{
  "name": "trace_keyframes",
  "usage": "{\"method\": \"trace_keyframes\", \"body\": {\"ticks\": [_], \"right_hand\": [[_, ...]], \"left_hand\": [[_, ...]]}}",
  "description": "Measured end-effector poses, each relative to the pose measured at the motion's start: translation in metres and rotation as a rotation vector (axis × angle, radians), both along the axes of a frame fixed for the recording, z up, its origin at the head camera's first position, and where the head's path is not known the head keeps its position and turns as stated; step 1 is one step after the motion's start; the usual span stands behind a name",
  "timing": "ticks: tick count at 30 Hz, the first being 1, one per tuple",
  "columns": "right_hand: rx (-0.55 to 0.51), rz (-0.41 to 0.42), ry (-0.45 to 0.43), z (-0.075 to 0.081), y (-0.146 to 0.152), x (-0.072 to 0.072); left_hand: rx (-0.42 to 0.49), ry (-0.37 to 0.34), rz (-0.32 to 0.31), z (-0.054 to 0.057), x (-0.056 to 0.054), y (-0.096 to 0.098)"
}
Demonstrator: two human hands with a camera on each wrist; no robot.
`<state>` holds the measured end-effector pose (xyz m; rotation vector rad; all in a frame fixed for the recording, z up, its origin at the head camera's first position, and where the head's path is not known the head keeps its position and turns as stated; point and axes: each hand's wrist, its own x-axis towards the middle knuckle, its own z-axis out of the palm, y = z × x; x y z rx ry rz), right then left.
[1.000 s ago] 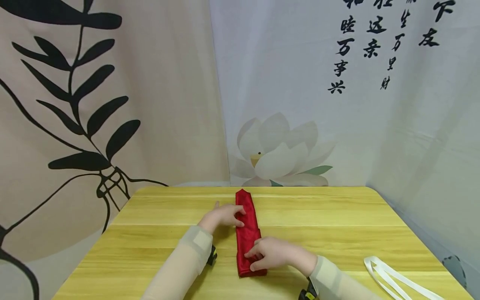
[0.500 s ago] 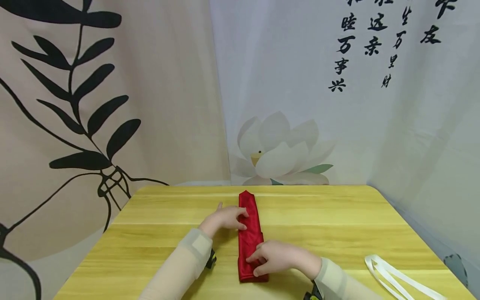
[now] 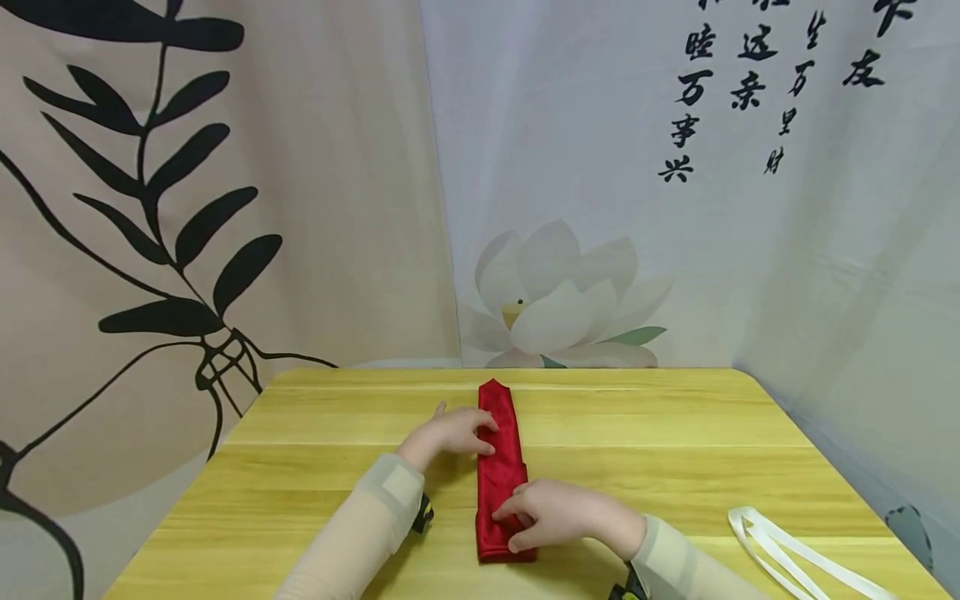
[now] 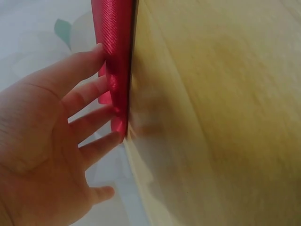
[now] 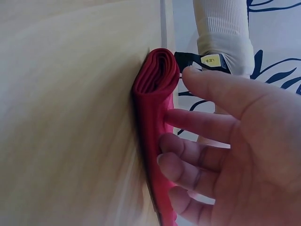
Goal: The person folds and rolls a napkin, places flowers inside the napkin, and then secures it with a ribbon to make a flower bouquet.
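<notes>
A red satin cloth [image 3: 497, 487], folded into a long narrow strip, lies lengthwise on the wooden table, its far end coming to a blunt point. My left hand [image 3: 452, 431] touches it from the left near the far half, with fingers spread and fairly straight. Over the near end, my right hand [image 3: 558, 512] rests its fingertips on the cloth from the right, fingers loosely bent. The right wrist view shows the near end of the cloth [image 5: 157, 75] as several rolled layers. In the left wrist view, the left fingertips lie along the side of the cloth [image 4: 117, 52].
A looped white ribbon [image 3: 783, 550] lies on the table [image 3: 337, 500] at the right front. Behind the table hangs a backdrop [image 3: 360, 208] with dark leaves, a pale lotus and black writing. Both wrists wear black straps.
The cloth has shifted slightly toward me and to the right, mostly in the first half second, with both hands moving along on it. Since then they have stayed nearly still.
</notes>
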<state>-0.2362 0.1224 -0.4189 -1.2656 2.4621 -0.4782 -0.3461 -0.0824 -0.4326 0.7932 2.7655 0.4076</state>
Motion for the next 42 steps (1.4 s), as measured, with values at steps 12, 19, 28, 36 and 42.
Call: {"method": "trace_keyframes", "body": {"ticks": [12,19,28,36,42], "right_hand": [[-0.056,-0.013,-0.004,0.002,0.004,-0.001],[-0.113,-0.059,-0.034,0.010,0.017,-0.005],[-0.136,-0.153,0.095,0.037,0.065,-0.015],[-0.126,-0.279,0.092,0.051,0.134,-0.021],[-0.120,-0.415,0.064,0.044,0.185,-0.019]], "left_hand": [[0.059,0.035,0.002,0.009,0.000,-0.002],[0.107,0.085,0.009,0.015,0.000,0.003],[0.315,0.121,-0.034,0.034,-0.011,0.028],[0.487,-0.004,-0.054,0.054,-0.011,0.071],[0.584,-0.082,-0.096,0.058,-0.007,0.113]]}}
